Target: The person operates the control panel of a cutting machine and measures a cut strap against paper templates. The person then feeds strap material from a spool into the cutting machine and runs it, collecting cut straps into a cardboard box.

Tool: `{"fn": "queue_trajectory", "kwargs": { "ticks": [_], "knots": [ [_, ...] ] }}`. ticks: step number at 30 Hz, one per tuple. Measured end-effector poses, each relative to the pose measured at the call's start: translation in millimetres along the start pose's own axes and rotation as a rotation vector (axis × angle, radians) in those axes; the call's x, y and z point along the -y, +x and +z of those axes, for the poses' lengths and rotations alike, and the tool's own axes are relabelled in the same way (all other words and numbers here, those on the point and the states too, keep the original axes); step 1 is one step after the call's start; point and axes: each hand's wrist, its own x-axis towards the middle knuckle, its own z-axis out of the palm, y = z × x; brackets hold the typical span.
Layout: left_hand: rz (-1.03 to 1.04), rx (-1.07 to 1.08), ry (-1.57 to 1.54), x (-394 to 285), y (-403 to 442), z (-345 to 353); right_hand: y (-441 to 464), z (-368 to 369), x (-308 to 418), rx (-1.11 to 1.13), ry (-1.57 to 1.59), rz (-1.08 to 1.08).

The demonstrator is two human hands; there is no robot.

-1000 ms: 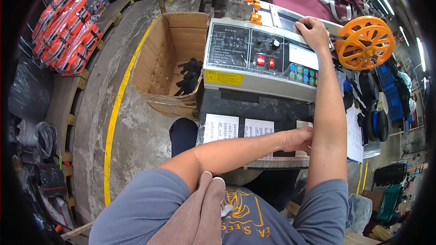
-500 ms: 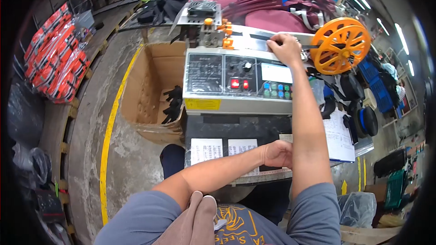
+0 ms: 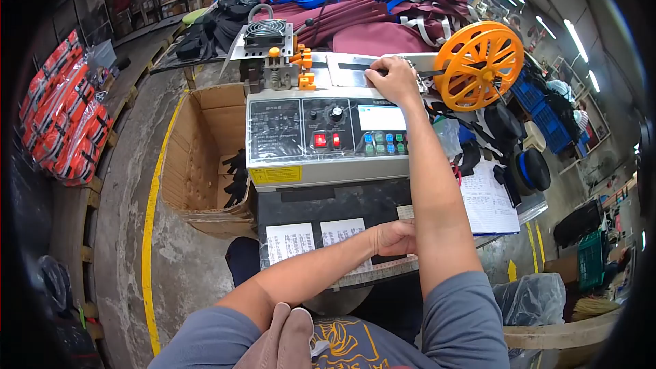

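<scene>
My right hand [image 3: 396, 80] is at the top of a grey webbing-cutting machine [image 3: 328, 172], its fingers curled at a black webbing strap [image 3: 352, 66] on the metal guide plate. The exact grip under the fingertips is partly hidden. To the right of this hand, the strap leads towards an orange reel [image 3: 486, 72]. My left hand [image 3: 393, 238] lies low over the table's front edge, beneath my right forearm, which covers its fingers. The machine's panel carries a lit screen [image 3: 381, 117], red switches [image 3: 326, 140] and several coloured buttons. Orange guides [image 3: 305, 68] stand left of the plate.
A cardboard box [image 3: 198, 130] with black pieces inside stands left of the machine. Printed sheets [image 3: 290, 243] lie in front, and a clipboard with papers [image 3: 488, 201] at the right. Maroon bags [image 3: 383, 37] are piled behind. Orange wrapped bundles [image 3: 65, 116] sit far left.
The whole view has shifted, so the machine appears further left. My right hand keeps nearly the same place on the guide plate, and my left hand remains beneath the right forearm.
</scene>
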Motion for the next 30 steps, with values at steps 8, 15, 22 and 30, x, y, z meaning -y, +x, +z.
{"fn": "queue_trajectory", "kwargs": {
  "ticks": [8,15,22,30],
  "knots": [
    [0.031,0.000,0.097,4.4,1.7,-8.0,1.9,1.9,-3.2,0.005,0.080,-0.020],
    [0.029,-0.017,0.104,3.3,2.0,-7.6,2.1,1.6,-2.6,0.016,0.072,-0.006],
    [0.066,-0.049,0.174,-1.7,3.6,2.3,5.7,3.0,-6.2,0.076,0.114,0.031],
    [0.051,-0.048,0.156,-3.5,8.9,-8.7,6.9,9.2,-8.8,0.044,0.147,0.009]
  ]
}}
